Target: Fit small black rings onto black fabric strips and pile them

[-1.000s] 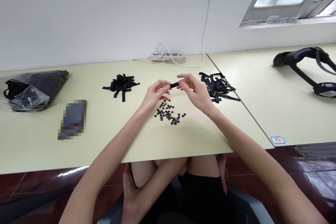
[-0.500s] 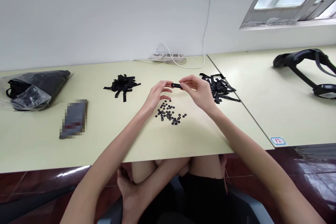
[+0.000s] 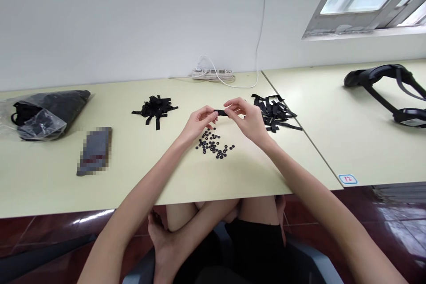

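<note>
Between my two hands a short black fabric strip [image 3: 220, 112] is stretched level above the table. My left hand [image 3: 200, 122] pinches its left end between thumb and fingers. The right end is pinched by my right hand [image 3: 245, 117]. Just below lie many small black ring-shaped discs [image 3: 212, 145], scattered loosely on the tabletop. A heap of black strips [image 3: 275, 113] lies beyond my right hand, partly covered by it. Another pile of black strips [image 3: 156, 107] sits left of my left hand.
At the far left are a clear plastic bag [image 3: 49, 115] with black contents and a blurred grey packet [image 3: 96, 151]. A power strip [image 3: 213, 73] with a white cable rests against the wall. A black headset [image 3: 386, 80] stands on the right-hand table [image 3: 333, 133].
My left thumb has closed onto the strip's left end, and its fingers have curled in. The strip's face has turned, so its small white mark no longer shows.
</note>
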`<state>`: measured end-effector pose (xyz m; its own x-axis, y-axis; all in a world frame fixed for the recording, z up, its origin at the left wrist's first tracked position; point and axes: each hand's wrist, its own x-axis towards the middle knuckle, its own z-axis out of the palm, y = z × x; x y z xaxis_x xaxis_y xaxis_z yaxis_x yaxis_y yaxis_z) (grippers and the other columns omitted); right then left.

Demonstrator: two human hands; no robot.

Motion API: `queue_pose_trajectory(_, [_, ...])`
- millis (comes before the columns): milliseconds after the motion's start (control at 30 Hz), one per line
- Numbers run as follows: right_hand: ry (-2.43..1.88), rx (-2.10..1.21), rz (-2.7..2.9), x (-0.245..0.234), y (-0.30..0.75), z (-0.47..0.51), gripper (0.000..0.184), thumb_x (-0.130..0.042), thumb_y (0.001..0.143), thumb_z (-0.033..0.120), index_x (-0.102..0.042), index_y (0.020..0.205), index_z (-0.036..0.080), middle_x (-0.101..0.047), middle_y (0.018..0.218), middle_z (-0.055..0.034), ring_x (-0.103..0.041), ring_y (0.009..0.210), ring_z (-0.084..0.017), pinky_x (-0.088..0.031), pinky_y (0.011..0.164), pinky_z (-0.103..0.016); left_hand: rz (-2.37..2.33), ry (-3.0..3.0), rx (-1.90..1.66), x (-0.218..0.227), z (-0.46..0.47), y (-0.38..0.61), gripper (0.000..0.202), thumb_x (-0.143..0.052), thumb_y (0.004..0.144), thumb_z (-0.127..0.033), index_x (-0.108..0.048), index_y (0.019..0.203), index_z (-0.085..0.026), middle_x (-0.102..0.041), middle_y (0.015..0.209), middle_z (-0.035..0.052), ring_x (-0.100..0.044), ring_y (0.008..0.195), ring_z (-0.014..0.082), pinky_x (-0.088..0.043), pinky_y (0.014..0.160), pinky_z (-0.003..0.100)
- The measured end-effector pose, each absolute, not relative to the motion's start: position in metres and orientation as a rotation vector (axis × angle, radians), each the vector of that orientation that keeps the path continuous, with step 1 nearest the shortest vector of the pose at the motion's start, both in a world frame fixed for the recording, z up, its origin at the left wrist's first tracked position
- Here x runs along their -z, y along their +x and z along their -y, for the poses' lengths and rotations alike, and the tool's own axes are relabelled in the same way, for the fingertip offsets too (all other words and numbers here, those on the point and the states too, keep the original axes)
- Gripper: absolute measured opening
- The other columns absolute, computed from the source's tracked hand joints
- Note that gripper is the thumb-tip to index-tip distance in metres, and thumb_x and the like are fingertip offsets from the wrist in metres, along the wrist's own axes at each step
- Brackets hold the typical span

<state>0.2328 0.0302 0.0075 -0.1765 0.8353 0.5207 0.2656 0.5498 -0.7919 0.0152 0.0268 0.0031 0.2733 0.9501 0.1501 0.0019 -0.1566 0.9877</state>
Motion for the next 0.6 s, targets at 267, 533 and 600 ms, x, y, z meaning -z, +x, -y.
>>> queue_pose_trajectory(267, [-0.933, -0.717, 1.752, -0.004, 0.236, -0.039, 0.017, -0.067, 0.104, 0.038, -0.074, 0.114, 0.026, -0.083, 0.106, -0.0061, -0.079, 0.099, -0.023, -0.064, 0.087, -0.039, -1.008, 1.371, -1.223, 0.005, -0.036, 0.011, 0.044, -0.088, 0.088, -0.062, -0.071, 0.092, -0.021, -0.067, 0.091, 0.0031, -0.065, 0.087, 0.0157, -0.057, 0.073, 0.025])
queue_pose_trajectory(533, [-1.045, -0.699, 1.862, 0.008, 0.247, -0.055, 0.019, -0.055, 0.11, 0.035, -0.071, 0.112, 0.024, -0.082, 0.094, -0.0048, -0.079, 0.092, -0.024, -0.059, 0.087, -0.039, -1.032, 0.602, -1.794, 0.004, -0.077, -0.046, 0.016, -0.08, 0.103, -0.034, -0.07, 0.099, -0.022, -0.069, 0.088, -0.0028, -0.062, 0.069, 0.0071, -0.049, 0.064, 0.02])
queue_pose_trajectory(600, [-1.106, -0.646, 1.97, 0.013, 0.247, -0.057, 0.019, -0.054, 0.11, 0.031, -0.072, 0.112, 0.024, -0.083, 0.097, -0.0058, -0.078, 0.091, -0.025, -0.058, 0.087, -0.041, -1.016, 0.465, -1.887, 0.001, -0.083, -0.061, 0.013, -0.072, 0.109, -0.03, -0.07, 0.1, -0.022, -0.07, 0.085, -0.0033, -0.061, 0.066, 0.0062, -0.049, 0.063, 0.02])
